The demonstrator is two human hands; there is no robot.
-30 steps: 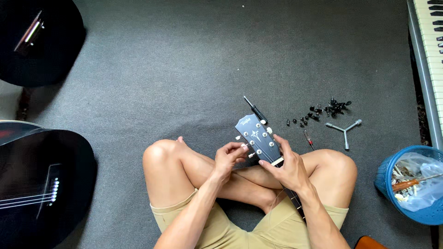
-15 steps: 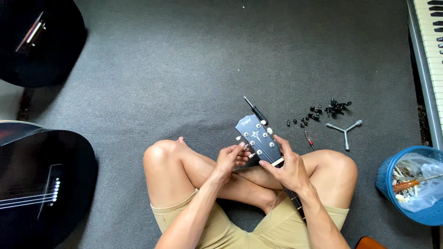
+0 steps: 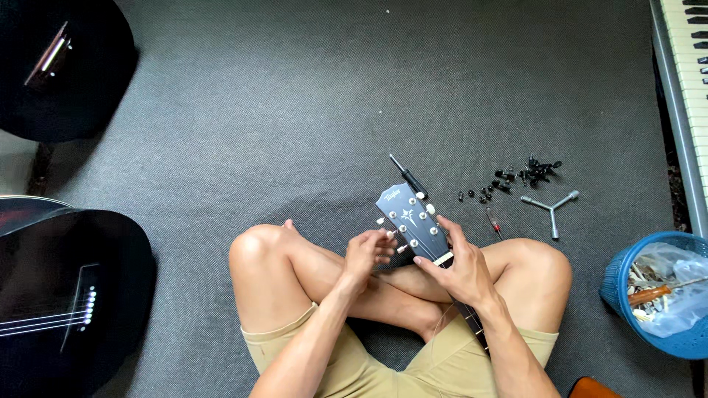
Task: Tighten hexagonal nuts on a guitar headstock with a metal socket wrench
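Hands unmoved; blue basket [image 3: 616,284] holds plastic bag [image 3: 675,291], screwdriver [image 3: 653,294].

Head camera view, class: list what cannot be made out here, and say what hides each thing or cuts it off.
- Guitar neck: head view, hidden below the headstock by the right hand and forearm; the body is out of frame.
- Tuning peg under the left hand: fingers cover it.
- Small black parts on the carpet: too small to identify.
- Keyboard: cut off by the right edge.
- Blue basket: contents jumbled under plastic.
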